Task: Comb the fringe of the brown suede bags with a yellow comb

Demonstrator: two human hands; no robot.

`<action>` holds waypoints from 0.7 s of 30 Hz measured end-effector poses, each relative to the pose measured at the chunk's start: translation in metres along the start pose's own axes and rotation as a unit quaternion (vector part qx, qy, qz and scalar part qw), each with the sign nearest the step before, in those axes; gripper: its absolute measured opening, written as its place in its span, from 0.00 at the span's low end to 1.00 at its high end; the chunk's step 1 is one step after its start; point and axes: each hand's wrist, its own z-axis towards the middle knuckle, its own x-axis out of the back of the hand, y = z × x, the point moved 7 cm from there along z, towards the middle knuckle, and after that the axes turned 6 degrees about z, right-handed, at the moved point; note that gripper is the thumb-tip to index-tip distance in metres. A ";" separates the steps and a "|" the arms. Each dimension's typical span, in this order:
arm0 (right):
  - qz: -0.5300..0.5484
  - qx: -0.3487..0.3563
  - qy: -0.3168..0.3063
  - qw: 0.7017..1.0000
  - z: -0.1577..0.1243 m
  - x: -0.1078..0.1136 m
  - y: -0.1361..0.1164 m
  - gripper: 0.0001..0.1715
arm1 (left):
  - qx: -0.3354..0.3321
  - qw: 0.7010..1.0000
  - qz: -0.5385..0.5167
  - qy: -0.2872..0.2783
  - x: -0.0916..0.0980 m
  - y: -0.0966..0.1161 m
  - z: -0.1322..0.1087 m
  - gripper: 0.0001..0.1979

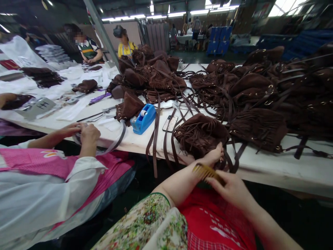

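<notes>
A dark brown fringed bag (200, 133) lies at the table's front edge, its fringe in a tangle. My left hand (216, 154) grips the near right side of this bag, fingers curled and partly hidden. Closed around one end of a yellow-brown comb (206, 172), my right hand (231, 187) is just below and to the right of the left wrist. The comb's teeth point down and left, in front of my left forearm. Dark straps hang over the edge beside the bag.
Large heaps of brown bags (260, 86) cover the right and back of the table (260, 166). A phone (170, 123) and a blue tape dispenser (144, 119) sit left of my bag. Close at left, a co-worker in a pink apron (33, 163) works with both hands.
</notes>
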 end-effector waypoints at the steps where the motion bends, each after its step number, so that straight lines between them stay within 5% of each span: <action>1: 0.005 0.001 0.068 0.998 0.004 0.022 0.008 0.25 | 0.022 0.999 -0.026 -0.035 -0.004 -0.002 -0.002 0.17; 4: -0.046 -0.017 0.224 0.973 0.018 0.082 0.042 0.25 | 0.049 0.986 -0.100 -0.121 -0.008 0.003 -0.011 0.17; 7: -0.109 -0.029 0.278 0.954 0.037 0.107 0.069 0.27 | 0.069 0.957 -0.188 -0.209 -0.010 0.013 -0.022 0.23; 14: -0.197 -0.037 0.225 0.954 0.081 0.078 0.094 0.27 | 0.062 0.934 -0.268 -0.229 0.004 0.025 -0.027 0.43; 17: -0.202 -0.019 0.162 0.966 0.085 0.056 0.094 0.26 | 0.051 0.937 -0.274 -0.211 0.010 0.029 -0.026 0.44; 21: -0.127 -0.013 0.075 0.989 0.075 0.031 0.092 0.27 | 0.050 0.924 -0.266 -0.269 0.006 0.035 -0.033 0.42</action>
